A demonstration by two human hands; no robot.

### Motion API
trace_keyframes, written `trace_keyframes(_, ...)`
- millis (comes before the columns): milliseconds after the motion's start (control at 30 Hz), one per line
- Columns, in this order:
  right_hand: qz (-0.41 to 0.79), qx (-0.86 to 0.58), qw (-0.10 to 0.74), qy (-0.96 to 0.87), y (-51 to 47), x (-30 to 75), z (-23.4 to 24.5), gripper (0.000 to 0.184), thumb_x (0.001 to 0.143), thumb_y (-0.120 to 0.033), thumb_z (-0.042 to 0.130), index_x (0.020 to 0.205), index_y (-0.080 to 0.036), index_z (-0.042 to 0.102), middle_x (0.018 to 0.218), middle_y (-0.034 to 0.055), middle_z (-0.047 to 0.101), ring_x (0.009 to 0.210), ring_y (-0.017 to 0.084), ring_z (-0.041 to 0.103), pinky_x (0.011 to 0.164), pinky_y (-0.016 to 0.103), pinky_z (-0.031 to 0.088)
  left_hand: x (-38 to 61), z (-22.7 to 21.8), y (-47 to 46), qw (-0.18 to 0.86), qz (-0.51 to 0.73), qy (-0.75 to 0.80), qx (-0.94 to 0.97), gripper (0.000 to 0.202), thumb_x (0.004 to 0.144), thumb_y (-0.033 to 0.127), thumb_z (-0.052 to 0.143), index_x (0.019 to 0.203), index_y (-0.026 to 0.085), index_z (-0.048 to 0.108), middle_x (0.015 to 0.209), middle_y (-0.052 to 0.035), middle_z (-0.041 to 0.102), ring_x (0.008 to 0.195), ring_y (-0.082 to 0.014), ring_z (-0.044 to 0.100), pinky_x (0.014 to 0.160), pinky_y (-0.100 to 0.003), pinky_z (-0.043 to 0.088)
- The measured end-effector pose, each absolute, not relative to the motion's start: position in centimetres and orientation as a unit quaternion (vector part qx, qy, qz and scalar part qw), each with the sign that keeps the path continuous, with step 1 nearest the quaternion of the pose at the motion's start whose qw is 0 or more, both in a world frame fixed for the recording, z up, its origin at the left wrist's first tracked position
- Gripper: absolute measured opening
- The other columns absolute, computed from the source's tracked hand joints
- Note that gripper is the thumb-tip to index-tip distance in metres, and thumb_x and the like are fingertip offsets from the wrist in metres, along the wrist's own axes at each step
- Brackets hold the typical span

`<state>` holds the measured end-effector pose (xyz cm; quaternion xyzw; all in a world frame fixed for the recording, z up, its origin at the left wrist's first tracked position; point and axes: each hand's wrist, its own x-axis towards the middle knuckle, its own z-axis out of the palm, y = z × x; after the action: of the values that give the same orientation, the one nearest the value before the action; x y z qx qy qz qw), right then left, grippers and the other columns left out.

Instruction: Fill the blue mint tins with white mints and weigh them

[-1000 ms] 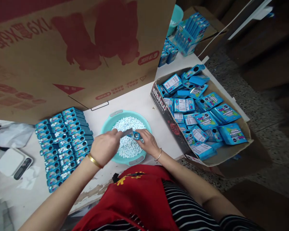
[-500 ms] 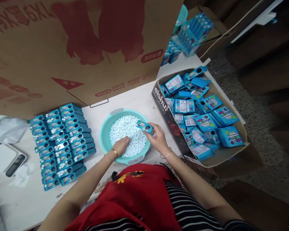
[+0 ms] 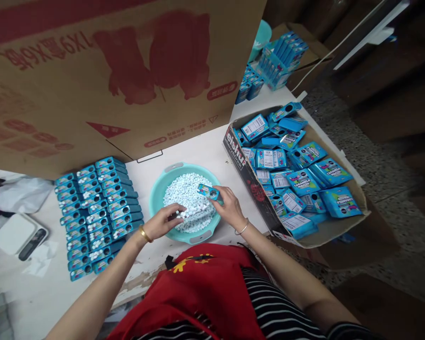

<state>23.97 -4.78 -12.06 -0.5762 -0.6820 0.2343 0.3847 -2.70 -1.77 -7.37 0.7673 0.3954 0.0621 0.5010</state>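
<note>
A turquoise basin (image 3: 156, 198) holds a heap of small pale candies (image 3: 187, 184). My left hand (image 3: 163, 222) is at the basin's near left side, thumb and fingers curled together just above the candies. A narrow band of candies stretches from its fingertips to the right; whether a clear scoop carries them I cannot tell. My right hand (image 3: 230, 208) is closed on a small blue candy box (image 3: 208, 191) over the basin's right side. The box lies tilted, its dark round opening facing up.
Left of the basin stand rows of blue boxes (image 3: 123, 198), several with candies on top. A white scale (image 3: 12, 233) lies farther left. To the right, a carton (image 3: 241, 163) holds many blue packs. A large cardboard box (image 3: 145, 118) walls off the back.
My left hand has risen out of the candies and moved left, with a band of candies now at its fingertips. My right hand still holds the box, shifted slightly left.
</note>
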Motion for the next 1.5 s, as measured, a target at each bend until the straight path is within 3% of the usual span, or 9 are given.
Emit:
trace_keyframes(367, 0.255, -0.493, 0.375, -0.743, -5.6, 20.6, -12.9, 0.040, 0.083, -0.011, 0.051, 0.123, -0.016, 0.053, 0.115, 0.0127, 0.065, 0.108, 0.028, 0.057, 0.094, 0.045, 0.049, 3.4, 2.2, -0.2, 0.174, -0.216, 0.438, 0.855, 0.026, 0.084, 0.012, 0.044, 0.106, 0.017, 0.058, 0.093, -0.0099, 0.065, 0.074, -0.0210, 0.065, 0.063, -0.031, 0.048)
trace_keyframes(567, 0.288, -0.504, 0.391, -0.715, -5.7, 20.3, -13.3, 0.036, 0.087, -0.017, 0.054, 0.123, -0.019, 0.053, 0.111, 0.0116, 0.065, 0.106, 0.027, 0.059, 0.093, 0.044, 0.049, 4.2, 4.7, -1.1, 0.112, -0.240, 0.434, 0.861, 0.025, 0.087, 0.008, 0.038, 0.100, 0.016, 0.059, 0.085, -0.0085, 0.062, 0.070, -0.0199, 0.064, 0.057, -0.029, 0.046)
trace_keyframes(700, 0.332, -0.514, 0.415, -0.674, -5.9, 20.5, -13.0, 0.034, 0.087, -0.025, 0.060, 0.121, -0.022, 0.055, 0.110, 0.0110, 0.065, 0.105, 0.026, 0.060, 0.092, 0.042, 0.050, 0.8, 2.8, -0.3, 0.199, -0.125, 0.452, 0.860, 0.019, 0.088, 0.028, 0.051, 0.104, 0.019, 0.057, 0.097, -0.0067, 0.060, 0.077, -0.0193, 0.062, 0.064, -0.030, 0.049)
trace_keyframes(833, 0.389, -0.477, 0.424, -0.665, -6.7, 19.9, -12.6, 0.035, 0.086, -0.031, 0.064, 0.119, -0.022, 0.057, 0.110, 0.0105, 0.066, 0.105, 0.025, 0.062, 0.092, 0.040, 0.050, -1.4, -2.4, -1.1, 0.323, 0.055, 0.427, 0.843, 0.050, 0.081, 0.037, 0.064, 0.125, 0.019, 0.047, 0.118, -0.0103, 0.053, 0.098, -0.0203, 0.058, 0.081, -0.032, 0.050)
trace_keyframes(967, 0.436, -0.439, 0.396, -0.679, -7.5, 18.3, -11.9, 0.036, 0.085, -0.032, 0.065, 0.118, -0.020, 0.058, 0.109, 0.0103, 0.067, 0.104, 0.026, 0.063, 0.091, 0.041, 0.051, -2.4, -5.9, -4.0, 0.370, 0.079, 0.445, 0.812, 0.021, 0.084, 0.032, 0.061, 0.098, 0.017, 0.055, 0.093, -0.0056, 0.056, 0.084, -0.0176, 0.055, 0.074, -0.029, 0.046)
trace_keyframes(1033, 0.479, -0.421, 0.368, -0.676, -7.6, 17.7, -11.4, 0.047, 0.085, -0.034, 0.066, 0.127, -0.020, 0.053, 0.118, 0.0108, 0.065, 0.110, 0.025, 0.062, 0.095, 0.041, 0.050, -3.6, -6.1, -5.8, 0.372, 0.097, 0.486, 0.785, 0.018, 0.085, 0.034, 0.060, 0.091, 0.018, 0.055, 0.085, -0.0036, 0.056, 0.079, -0.0163, 0.053, 0.070, -0.028, 0.044)
trace_keyframes(1167, 0.529, -0.405, 0.345, -0.661, -7.4, 17.6, -10.8, 0.068, 0.084, -0.039, 0.067, 0.143, -0.023, 0.036, 0.131, 0.0131, 0.058, 0.120, 0.024, 0.057, 0.101, 0.043, 0.048, -8.6, -5.0, -10.2, 0.335, 0.166, 0.595, 0.711, 0.031, 0.084, 0.044, 0.062, 0.102, 0.019, 0.056, 0.089, -0.0037, 0.058, 0.080, -0.0163, 0.054, 0.073, -0.028, 0.044)
trace_keyframes(1333, 0.510, -0.453, 0.330, -0.653, -7.4, 19.4, -11.9, 0.043, 0.088, -0.042, 0.060, 0.125, -0.021, 0.055, 0.123, 0.0120, 0.063, 0.112, 0.025, 0.061, 0.097, 0.044, 0.050, -16.9, -6.6, -15.1, 0.242, 0.175, 0.718, 0.628, 0.034, 0.078, 0.047, 0.064, 0.099, 0.020, 0.058, 0.086, -0.0025, 0.060, 0.079, -0.0174, 0.057, 0.073, -0.030, 0.047)
trace_keyframes(1500, 0.495, -0.488, 0.308, -0.649, -8.8, 21.1, -12.4, 0.038, 0.088, -0.044, 0.059, 0.116, -0.019, 0.060, 0.116, 0.0124, 0.066, 0.106, 0.025, 0.063, 0.093, 0.043, 0.052, -20.2, -10.7, -16.5, 0.244, 0.116, 0.739, 0.618, 0.027, 0.075, 0.036, 0.062, 0.097, 0.020, 0.060, 0.085, -0.0029, 0.062, 0.078, -0.0185, 0.059, 0.073, -0.030, 0.048)
